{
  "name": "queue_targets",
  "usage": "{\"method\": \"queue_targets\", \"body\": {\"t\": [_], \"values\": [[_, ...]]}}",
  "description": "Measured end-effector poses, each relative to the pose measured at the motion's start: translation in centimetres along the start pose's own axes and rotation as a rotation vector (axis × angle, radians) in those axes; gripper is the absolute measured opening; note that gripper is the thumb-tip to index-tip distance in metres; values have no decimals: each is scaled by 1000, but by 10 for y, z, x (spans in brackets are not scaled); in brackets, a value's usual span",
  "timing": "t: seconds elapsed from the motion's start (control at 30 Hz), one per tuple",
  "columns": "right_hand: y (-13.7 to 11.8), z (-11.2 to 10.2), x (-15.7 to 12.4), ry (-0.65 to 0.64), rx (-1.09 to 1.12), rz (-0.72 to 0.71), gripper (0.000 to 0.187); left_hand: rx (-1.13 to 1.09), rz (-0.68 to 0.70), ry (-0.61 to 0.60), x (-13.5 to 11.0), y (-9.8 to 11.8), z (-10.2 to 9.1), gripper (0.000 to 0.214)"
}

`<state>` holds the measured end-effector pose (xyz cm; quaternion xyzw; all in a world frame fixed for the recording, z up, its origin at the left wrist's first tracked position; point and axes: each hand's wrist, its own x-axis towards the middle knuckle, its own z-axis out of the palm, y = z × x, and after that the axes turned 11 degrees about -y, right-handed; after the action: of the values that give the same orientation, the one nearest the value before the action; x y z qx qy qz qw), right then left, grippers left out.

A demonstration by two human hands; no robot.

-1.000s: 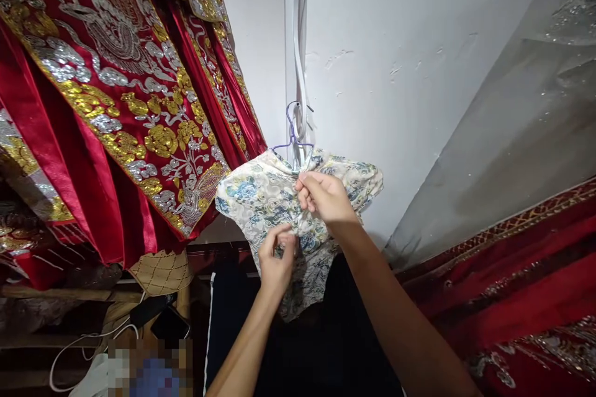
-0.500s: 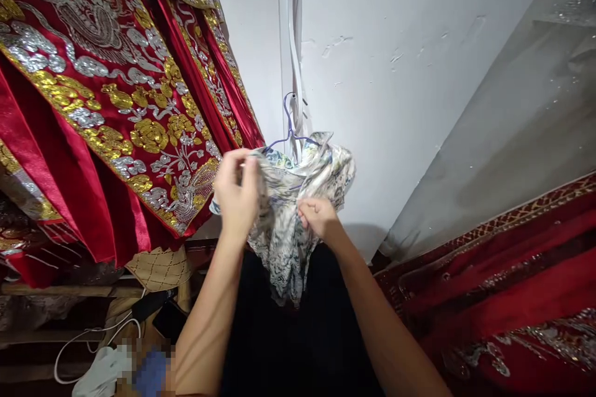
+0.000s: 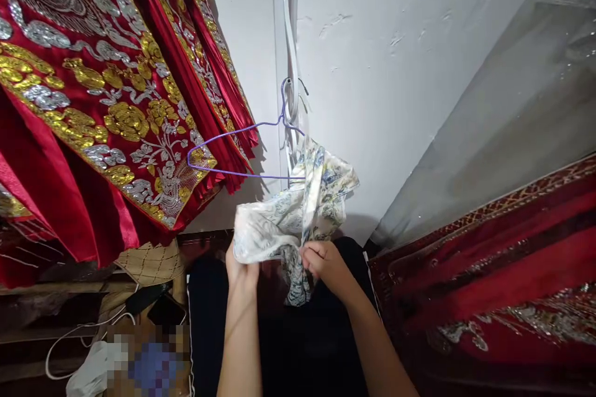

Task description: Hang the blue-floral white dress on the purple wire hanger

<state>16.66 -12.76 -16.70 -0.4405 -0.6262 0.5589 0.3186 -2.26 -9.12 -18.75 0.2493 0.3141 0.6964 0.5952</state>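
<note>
Where the scuffed white wall (image 3: 372, 111) faces me: a thin purple wire hanger (image 3: 261, 176) hangs, left end bare.
Red sequinned cloth (image 3: 135, 118): at the wall's left edge.
Pale blue-floral garment (image 3: 328, 180): over the hanger's right end, its other shoulder off.
Left hand (image 3: 243, 270): fingers under the garment; I cannot tell how far open.
Right hand (image 3: 321, 259): fingers curled closed, pinching the garment's edge.

The purple hanger (image 3: 282, 116) has its left end bare, overlapping a red gown (image 3: 125, 130); its right end carries a floral top (image 3: 286, 214). Below the hanger, the right hand (image 3: 322, 260) grips the top, while the left hand (image 3: 243, 270) touches it, fingers hidden by cloth. Behind the hanger is the wall (image 3: 372, 105); well below and left, a phone (image 3: 165, 315) and white cord (image 3: 58, 347).
</note>
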Motion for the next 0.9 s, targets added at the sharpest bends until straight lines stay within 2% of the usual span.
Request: {"method": "queue_targets", "body": {"t": [0.1, 0.13, 0.17, 0.23, 0.3, 0.37, 0.43, 0.47, 0.57, 0.63, 0.7, 0.77, 0.83, 0.9], "values": [[13, -12, -4, -207, -47, 109, 32, -128, -8, -66, -10, 3, 17, 25], [16, -14, -4, -210, -53, 120, 31, -126, -3, -124, -15, 6, 23, 23], [18, -16, -2, -157, -49, 115, 31, -101, -1, -191, -20, 9, 29, 21], [17, -15, 2, 33, 21, 77, 36, -12, -24, -336, -34, 12, 42, 17], [9, -10, 7, 196, 214, 28, 47, 157, -36, -510, -50, 13, 54, 15], [-2, -3, 11, 201, 477, 18, 60, 400, 5, -689, -65, 16, 64, 13], [-16, 2, 14, 119, 681, 34, 68, 648, 102, -804, -73, 24, 69, 16], [-23, 3, 16, 76, 730, 35, 68, 735, 163, -817, -74, 29, 70, 20], [-47, 0, 18, -69, 673, -15, 53, 851, 313, -714, -62, 49, 68, 30], [-63, -6, 18, -267, 508, -42, 41, 839, 335, -641, -46, 59, 64, 36], [-80, -13, 19, -534, 254, -43, 32, 785, 227, -705, -29, 63, 60, 48], [-95, -22, 19, -759, -6, -42, 25, 728, 22, -876, -17, 60, 55, 62], [-108, -33, 18, -830, -152, -48, 22, 756, -156, -993, -11, 52, 50, 73], [-121, -48, 14, -789, -193, -58, 20, 901, -230, -991, -8, 45, 43, 79]]}}
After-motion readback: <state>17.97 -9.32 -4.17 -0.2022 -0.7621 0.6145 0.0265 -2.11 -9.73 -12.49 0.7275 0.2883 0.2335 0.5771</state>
